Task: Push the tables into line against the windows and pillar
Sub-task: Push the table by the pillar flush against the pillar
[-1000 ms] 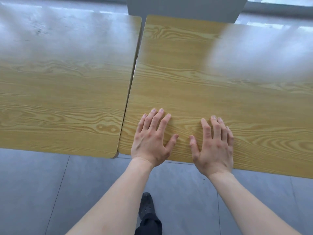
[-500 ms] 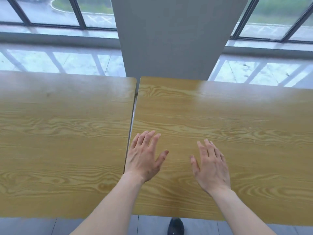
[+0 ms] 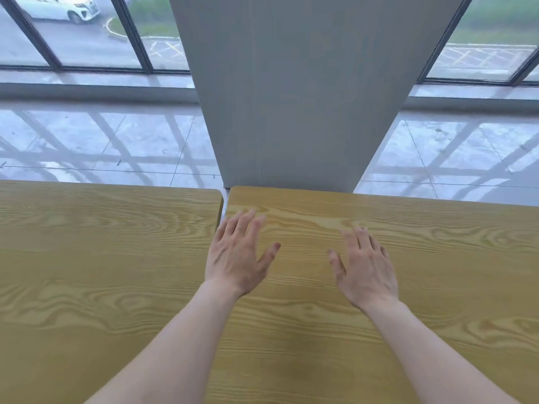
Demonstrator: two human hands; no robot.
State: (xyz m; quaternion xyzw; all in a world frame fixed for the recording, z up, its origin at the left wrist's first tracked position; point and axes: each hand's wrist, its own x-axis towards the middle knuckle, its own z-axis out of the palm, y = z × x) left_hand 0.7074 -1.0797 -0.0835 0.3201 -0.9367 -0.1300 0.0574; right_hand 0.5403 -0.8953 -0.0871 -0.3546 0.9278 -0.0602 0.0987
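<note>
Compared with a second ago, both hands reach much farther across the top, no longer pressed flat near its near edge, and the view has tipped up to take in the pillar (image 3: 291, 91) and windows (image 3: 87, 33). The right-hand table (image 3: 437, 272), under both palms, appears to meet the base of the pillar just beyond the fingertips, so I judge its push about finished. The left-hand table (image 3: 87, 258), just left of the left hand (image 3: 237, 258), sits beside it across a narrow gap, its far edge nearly level, with floor (image 3: 102, 141) showing between it and the glass. Any squaring up looks slight. The left hand and right hand (image 3: 364, 272) are open, fingers spread, gripping nothing; whether they touch the wood or hover over it I cannot tell.
</note>
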